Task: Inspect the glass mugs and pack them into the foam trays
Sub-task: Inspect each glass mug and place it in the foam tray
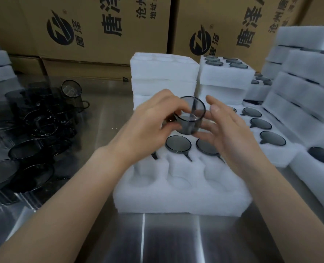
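My left hand (148, 126) grips the glass mug (190, 115), right hand (231, 133) open at its 3 o'clock. I'm checking it; next it needs an empty hole in the foam tray (180, 202).

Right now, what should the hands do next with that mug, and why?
Probably lower the glass mug into an empty pocket in the near row of the foam tray. The left hand grips it above the tray, the right hand steadies it, and the row behind already holds packed mugs.
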{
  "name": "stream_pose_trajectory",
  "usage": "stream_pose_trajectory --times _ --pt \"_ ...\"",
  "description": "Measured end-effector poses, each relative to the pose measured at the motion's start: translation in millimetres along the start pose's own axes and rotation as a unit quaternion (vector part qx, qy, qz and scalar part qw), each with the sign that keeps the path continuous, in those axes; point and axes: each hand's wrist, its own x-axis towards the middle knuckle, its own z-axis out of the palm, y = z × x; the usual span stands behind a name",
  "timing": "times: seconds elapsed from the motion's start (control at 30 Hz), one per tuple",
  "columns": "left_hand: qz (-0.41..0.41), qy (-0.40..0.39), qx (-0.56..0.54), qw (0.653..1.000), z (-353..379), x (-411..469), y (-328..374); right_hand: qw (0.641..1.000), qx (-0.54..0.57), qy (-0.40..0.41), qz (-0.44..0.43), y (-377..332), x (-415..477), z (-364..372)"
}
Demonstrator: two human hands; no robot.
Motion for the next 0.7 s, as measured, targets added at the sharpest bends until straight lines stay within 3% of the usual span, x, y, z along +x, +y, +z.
stream_pose_trajectory --times 0.13,0.27,0.43,0.7 --pt "0.040 0.005 0.005 0.999 10.8 -7.1 6.2 0.998 0.037 -0.046 0.034 -3.2 -3.6 2.3" --pt "-0.066 0.040 -0.028 0.997 15.1 -11.8 5.3 0.990 0.125 -0.044 0.057 -4.8 -4.8 2.5" --pt "-0.193 -0.037 -0.108 0.974 20.6 -10.0 1.2 0.985 0.151 -0.049 0.060 -3.4 -6.0 5.4" --pt "-0.181 -0.013 -0.140 0.973 18.5 -9.2 1.8 0.993 0.103 -0.036 0.034 -0.6 -6.0 6.9"
